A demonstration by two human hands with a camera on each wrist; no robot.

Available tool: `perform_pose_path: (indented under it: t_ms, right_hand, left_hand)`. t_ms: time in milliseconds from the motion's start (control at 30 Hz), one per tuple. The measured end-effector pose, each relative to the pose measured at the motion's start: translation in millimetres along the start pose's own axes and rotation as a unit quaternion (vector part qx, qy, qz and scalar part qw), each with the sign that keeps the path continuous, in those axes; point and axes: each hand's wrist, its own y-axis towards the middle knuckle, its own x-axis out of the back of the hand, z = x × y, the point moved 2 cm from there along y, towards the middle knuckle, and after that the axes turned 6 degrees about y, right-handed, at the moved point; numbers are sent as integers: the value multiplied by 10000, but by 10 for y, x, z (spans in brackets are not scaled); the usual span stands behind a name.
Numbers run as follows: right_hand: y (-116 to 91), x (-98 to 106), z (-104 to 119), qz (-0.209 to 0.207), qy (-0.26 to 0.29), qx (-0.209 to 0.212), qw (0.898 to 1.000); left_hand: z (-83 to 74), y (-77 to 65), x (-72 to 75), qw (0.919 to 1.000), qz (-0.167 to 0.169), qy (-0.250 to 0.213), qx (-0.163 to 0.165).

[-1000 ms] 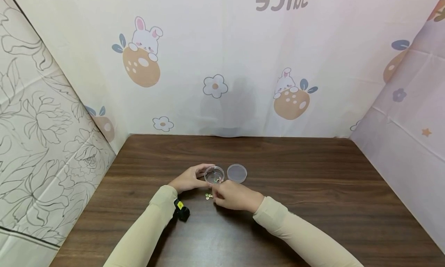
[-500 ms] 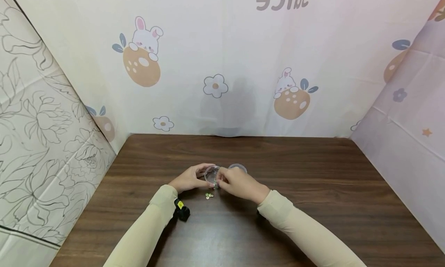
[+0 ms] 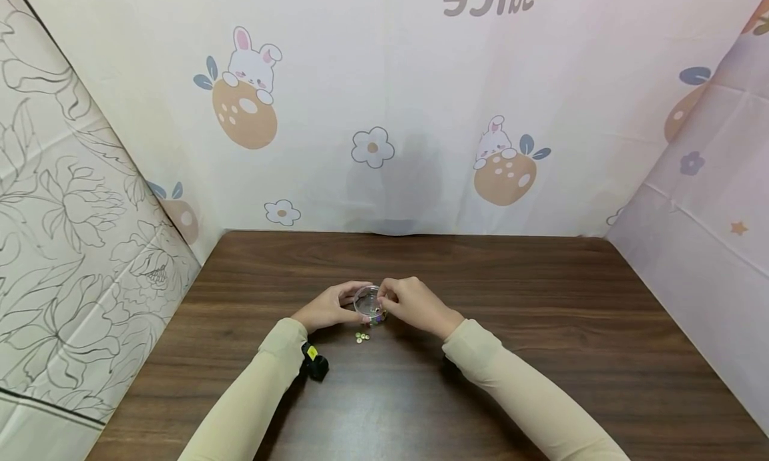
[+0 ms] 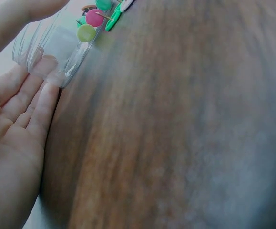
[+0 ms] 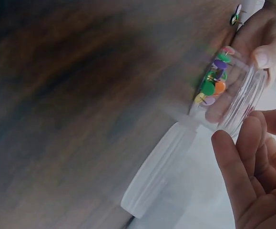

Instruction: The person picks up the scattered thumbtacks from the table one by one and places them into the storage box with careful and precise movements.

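Note:
My left hand (image 3: 329, 309) grips a clear round plastic jar (image 3: 368, 301) from the left, thumb in front and fingers behind. Colourful flat-headed thumbtacks (image 5: 214, 81) lie along its bottom, seen through the wall. My right hand (image 3: 414, 304) is at the jar's right rim, thumb and forefinger pinched together. A tiny thumbtack (image 3: 378, 309) shows just under those fingertips, largely hidden. Several loose thumbtacks (image 3: 361, 338) rest on the table in front of the jar. In the left wrist view, the tacks (image 4: 95, 18) inside are green, pink and yellow.
A clear round lid (image 5: 159, 171) lies on the brown wooden table (image 3: 541, 327), right of the jar, hidden behind my right hand in the head view. A black wrist camera (image 3: 315, 364) hangs at my left sleeve. Printed curtains (image 3: 312, 114) stand behind the table.
My right hand has gone from the loose tacks up to the jar's mouth, then slightly farther back along the rim, covering the lid. My left hand keeps its hold on the jar.

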Motion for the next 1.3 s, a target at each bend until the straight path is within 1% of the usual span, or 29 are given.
perform_pose_path:
  t_ms: [100,167,433,733,1000,1200,1300]
  right_hand:
    - [8,-7,-28,-22,-40,-48,10000]
    - [12,-13,-41,-26,-66,-54,10000]
    - [23,-19,-49,-26,-51,-41,10000]
    - [4,-10,-22,30,36,-155,9999]
    - [-44,-7,68,61,-10,15,10000]
    - [-87,-20,140,-23,-237,354,9991]
    - [-108,-29,171,122,-150,409,9990]
  left_hand:
    - [90,32,-9,10000,-55,-41,-33]
    - [100,32,-12,9999,-85,-38,-50]
    - [98,14,-15,9999,-107,72,-13]
    - [88,20,-9,9999,-111,63,73]
    - [86,10,-1,9998,-116,80,148]
    - [92,1,-4,9998,-98,67,150]
    - [94,1,-5,9999,-79,40,144]
